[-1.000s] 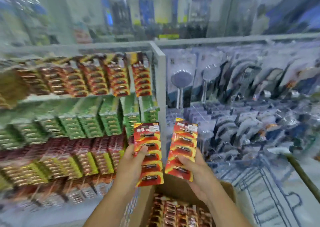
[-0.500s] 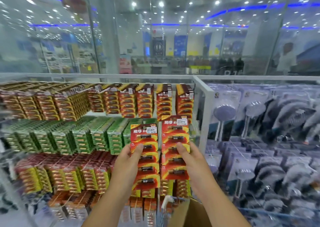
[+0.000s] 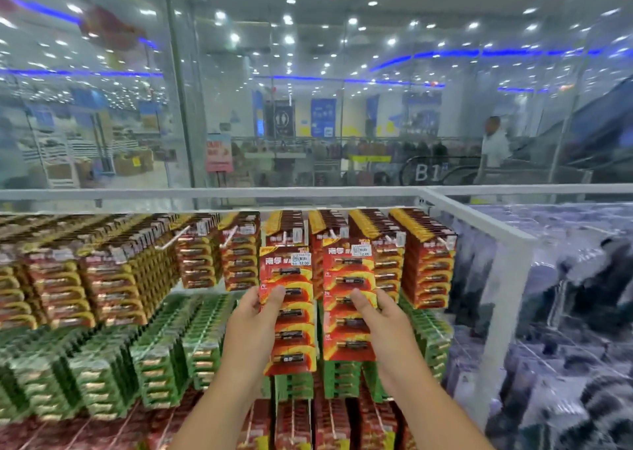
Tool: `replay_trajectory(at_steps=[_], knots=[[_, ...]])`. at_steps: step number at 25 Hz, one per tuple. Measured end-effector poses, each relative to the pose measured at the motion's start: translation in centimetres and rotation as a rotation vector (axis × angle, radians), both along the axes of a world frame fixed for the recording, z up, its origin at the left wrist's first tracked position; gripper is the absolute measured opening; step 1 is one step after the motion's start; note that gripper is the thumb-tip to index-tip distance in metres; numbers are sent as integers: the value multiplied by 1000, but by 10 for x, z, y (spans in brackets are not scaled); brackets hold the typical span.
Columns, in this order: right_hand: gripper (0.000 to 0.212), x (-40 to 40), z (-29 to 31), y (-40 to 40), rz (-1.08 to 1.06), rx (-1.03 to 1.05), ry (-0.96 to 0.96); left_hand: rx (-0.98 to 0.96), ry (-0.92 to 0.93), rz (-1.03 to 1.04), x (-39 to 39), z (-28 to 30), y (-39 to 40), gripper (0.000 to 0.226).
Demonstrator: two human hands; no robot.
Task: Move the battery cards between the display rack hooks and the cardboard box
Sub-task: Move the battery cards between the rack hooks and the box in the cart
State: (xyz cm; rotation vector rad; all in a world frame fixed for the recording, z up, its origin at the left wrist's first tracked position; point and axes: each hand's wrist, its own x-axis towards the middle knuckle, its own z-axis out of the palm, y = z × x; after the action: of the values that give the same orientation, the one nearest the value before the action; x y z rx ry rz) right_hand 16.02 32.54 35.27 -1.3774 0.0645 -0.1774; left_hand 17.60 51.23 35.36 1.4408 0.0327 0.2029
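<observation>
Two bare hands raised in front of a display rack [image 3: 479, 220], each closed on its own red battery card. Left hand [image 3: 251, 329] gripping the left battery card [image 3: 287, 312] along its left edge, thumb pressed across the front about halfway up, fingers hidden behind. Right hand [image 3: 383, 326] gripping the right battery card [image 3: 347, 302] from its right side, thumb laid on the front near the middle, remaining fingers out of sight behind the card. Both cards held upright and side by side with a narrow gap between, each showing a column of batteries on red and yellow backing and a white price sticker near the top. Tops of both cards level with the top row of hanging red-and-gold packs [image 3: 428, 264], overlapping the packs directly behind; whether either card touches a hook, impossible to tell. Green packs [image 3: 164, 357] filling the row beneath, more red packs [image 3: 329, 425] along the bottom. White frame post [image 3: 503, 312] to the right, with blurred dark packaged goods [image 3: 575, 312] hanging beyond. Glass wall [image 3: 308, 106] above the rack, showing a lit shop interior.
</observation>
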Motion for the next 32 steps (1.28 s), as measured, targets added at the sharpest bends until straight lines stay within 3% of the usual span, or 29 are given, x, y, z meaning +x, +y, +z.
replay_trajectory(at_steps=[3, 8, 10, 11, 15, 19, 23, 26, 27, 29, 31, 32], knots=[[16, 25, 2, 11, -30, 19, -2, -2, 3, -27, 34, 0, 15, 29], [8, 50, -15, 11, -33, 4, 21, -27, 44, -72, 62, -9, 20, 21], [38, 56, -17, 12, -42, -18, 51, -35, 53, -83, 67, -7, 19, 23], [38, 58, -17, 12, -57, -39, 57, -40, 50, -79, 68, -7, 19, 23], [3, 64, -14, 12, -56, -63, 77, -20, 23, -55, 75, -13, 20, 23], [41, 78, -14, 17, -96, -97, 102, 46, -9, -49, 73, -12, 17, 20], [40, 86, -18, 20, -98, -105, 102, 75, -33, -53, 75, -12, 15, 26], [15, 92, -19, 18, -116, -108, 104, 58, -15, -31, 82, -14, 14, 27], [16, 95, -19, 18, -136, -113, 112, 59, -10, -25, 86, -15, 14, 26], [29, 103, -20, 20, -171, -94, 130, 68, 2, -15, 95, -16, 13, 41], [22, 112, -19, 23, -195, -91, 128, 92, 11, 7, 111, -22, 12, 61], [17, 119, -22, 23, -210, -83, 130, 83, 18, 20, 118, -23, 11, 60]])
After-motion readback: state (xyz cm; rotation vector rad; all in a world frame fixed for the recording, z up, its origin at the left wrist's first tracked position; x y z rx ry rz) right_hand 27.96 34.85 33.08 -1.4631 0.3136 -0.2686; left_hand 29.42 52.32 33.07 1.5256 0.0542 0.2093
